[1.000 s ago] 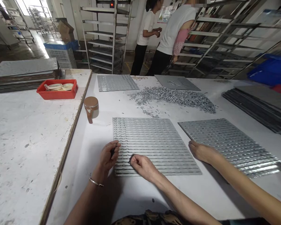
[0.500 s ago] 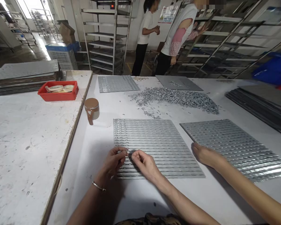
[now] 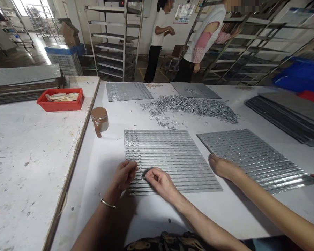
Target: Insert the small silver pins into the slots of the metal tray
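A grey ridged board lies flat in front of me, with small shiny oval pieces set in rows along its left side. Over its left edge, my left hand has its fingers curled and thumb pressed to them; whatever they hold is hidden. My right hand is closed in a pinch above the board's lower left part, fingertips pointing left. Anything in that pinch is too small and blurred to name. A gap separates the two hands. Beyond the board spreads a pile of small silvery metal pieces.
At right, a co-worker's hand grips the edge of a second ridged board. A brown-lidded mug stands left of my board, near a red bin. Stacked boards sit far right. Two people stand by racks behind.
My left hand has drawn left, away from my right hand, which stays pinched over the board. Another hand now shows at the second board's right corner. The view has shifted slightly.
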`<state>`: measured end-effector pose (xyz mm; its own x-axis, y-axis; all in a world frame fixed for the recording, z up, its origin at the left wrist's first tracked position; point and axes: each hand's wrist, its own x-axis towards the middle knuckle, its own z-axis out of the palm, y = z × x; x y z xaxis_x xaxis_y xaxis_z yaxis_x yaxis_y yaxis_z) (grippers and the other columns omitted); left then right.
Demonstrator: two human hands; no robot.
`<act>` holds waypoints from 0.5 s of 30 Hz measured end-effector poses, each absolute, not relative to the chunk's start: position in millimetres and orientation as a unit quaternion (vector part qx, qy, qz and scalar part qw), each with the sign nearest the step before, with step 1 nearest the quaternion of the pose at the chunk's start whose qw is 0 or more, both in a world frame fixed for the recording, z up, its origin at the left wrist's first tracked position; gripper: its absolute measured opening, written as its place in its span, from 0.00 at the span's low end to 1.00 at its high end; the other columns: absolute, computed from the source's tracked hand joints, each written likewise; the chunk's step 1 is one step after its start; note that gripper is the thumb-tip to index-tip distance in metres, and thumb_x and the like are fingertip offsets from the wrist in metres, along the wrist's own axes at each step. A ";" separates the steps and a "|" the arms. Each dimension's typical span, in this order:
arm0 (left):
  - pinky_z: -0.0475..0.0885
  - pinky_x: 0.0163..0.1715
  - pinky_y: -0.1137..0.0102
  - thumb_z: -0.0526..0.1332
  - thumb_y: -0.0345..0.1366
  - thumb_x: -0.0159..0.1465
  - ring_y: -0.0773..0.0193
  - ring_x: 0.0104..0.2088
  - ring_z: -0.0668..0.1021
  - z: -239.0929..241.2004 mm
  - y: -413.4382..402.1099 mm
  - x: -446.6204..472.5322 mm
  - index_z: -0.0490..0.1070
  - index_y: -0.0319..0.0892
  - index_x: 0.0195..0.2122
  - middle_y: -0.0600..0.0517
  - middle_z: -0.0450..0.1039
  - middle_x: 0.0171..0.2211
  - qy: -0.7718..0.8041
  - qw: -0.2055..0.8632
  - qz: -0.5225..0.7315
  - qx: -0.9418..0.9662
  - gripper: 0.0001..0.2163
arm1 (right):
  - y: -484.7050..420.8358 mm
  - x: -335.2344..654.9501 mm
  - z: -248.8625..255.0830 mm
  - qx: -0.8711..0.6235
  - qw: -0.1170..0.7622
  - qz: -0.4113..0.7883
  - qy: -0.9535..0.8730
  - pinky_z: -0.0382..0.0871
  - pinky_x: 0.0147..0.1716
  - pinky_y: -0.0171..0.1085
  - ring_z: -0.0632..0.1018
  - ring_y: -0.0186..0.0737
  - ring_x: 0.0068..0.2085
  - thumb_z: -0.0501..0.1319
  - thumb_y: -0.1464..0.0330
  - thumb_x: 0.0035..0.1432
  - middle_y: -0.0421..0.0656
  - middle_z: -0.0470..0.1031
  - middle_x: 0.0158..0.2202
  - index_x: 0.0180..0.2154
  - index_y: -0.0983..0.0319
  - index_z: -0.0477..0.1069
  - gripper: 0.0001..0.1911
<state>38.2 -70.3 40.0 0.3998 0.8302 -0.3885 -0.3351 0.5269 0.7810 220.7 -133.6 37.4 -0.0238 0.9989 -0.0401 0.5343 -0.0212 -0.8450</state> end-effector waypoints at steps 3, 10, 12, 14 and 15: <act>0.45 0.11 0.79 0.72 0.49 0.53 0.78 0.13 0.54 42.6 -63.9 29.2 0.71 0.39 0.26 0.61 0.59 0.14 0.386 0.780 0.404 0.282 0.19 | -143.9 212.9 22.3 -0.638 0.294 0.310 -0.641 0.64 0.35 0.36 0.74 0.39 0.33 0.57 0.66 0.65 0.41 0.72 0.29 0.28 0.59 0.72 0.13; 0.51 0.11 0.82 0.75 0.44 0.52 0.80 0.15 0.60 42.8 -64.4 29.2 0.71 0.37 0.27 0.56 0.69 0.24 0.369 0.797 0.425 0.220 0.17 | -152.9 202.1 5.8 -0.657 0.231 0.227 -0.681 0.62 0.34 0.35 0.74 0.38 0.32 0.54 0.72 0.63 0.41 0.73 0.29 0.29 0.59 0.70 0.11; 0.52 0.10 0.83 0.75 0.41 0.52 0.81 0.15 0.60 41.4 -64.6 30.9 0.71 0.36 0.28 0.55 0.71 0.26 0.356 0.809 0.430 0.182 0.16 | -152.1 202.0 3.7 -0.665 0.229 0.221 -0.676 0.62 0.33 0.35 0.74 0.38 0.32 0.55 0.72 0.62 0.40 0.73 0.30 0.31 0.59 0.69 0.08; 0.52 0.09 0.83 0.73 0.36 0.54 0.81 0.15 0.60 41.6 -64.4 32.1 0.72 0.36 0.30 0.55 0.71 0.26 0.334 0.831 0.427 0.128 0.12 | -150.6 202.7 4.1 -0.672 0.240 0.231 -0.661 0.63 0.32 0.35 0.74 0.38 0.30 0.57 0.70 0.61 0.39 0.73 0.30 0.35 0.59 0.68 0.02; 0.54 0.09 0.83 0.72 0.34 0.56 0.79 0.15 0.63 42.6 -64.6 32.9 0.73 0.35 0.32 0.54 0.72 0.27 0.321 0.839 0.430 0.092 0.10 | -149.5 203.2 6.2 -0.670 0.251 0.243 -0.655 0.63 0.31 0.35 0.74 0.38 0.30 0.58 0.69 0.61 0.38 0.72 0.29 0.36 0.59 0.67 0.00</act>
<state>32.9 -64.6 42.6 0.4237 0.7805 -0.4597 -0.6625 0.6131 0.4303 203.2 -149.5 6.2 0.0250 0.9997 0.0038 0.7556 -0.0164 -0.6549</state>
